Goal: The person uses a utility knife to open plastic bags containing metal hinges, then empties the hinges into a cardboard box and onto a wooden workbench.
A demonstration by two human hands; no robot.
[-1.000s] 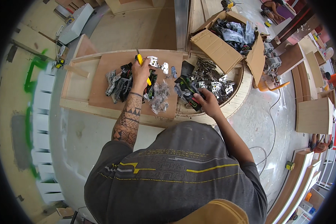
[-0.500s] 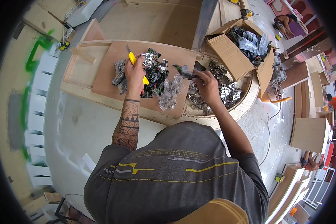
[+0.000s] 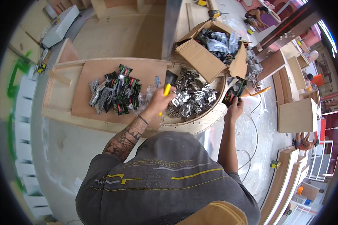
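My left hand is closed around a yellow utility knife at the left edge of a heap of loose metal hinges. Whether it also grips a hinge is unclear. Out to the right, past the curved wooden rim, my right hand pinches a black printed plastic packet by its lower end. Several black and clear packets lie piled on a brown board to the left. Crumpled clear plastic sits between that pile and my left hand.
Behind the hinges stands an open cardboard box full of packets. A yellow drill lies beyond it. An orange curved piece and a cable are at the right. People are farther off.
My left hand has moved right with the knife, from above the packets to the hinge heap. My right hand has carried the black packet right, beyond the rim. The view has shifted too.
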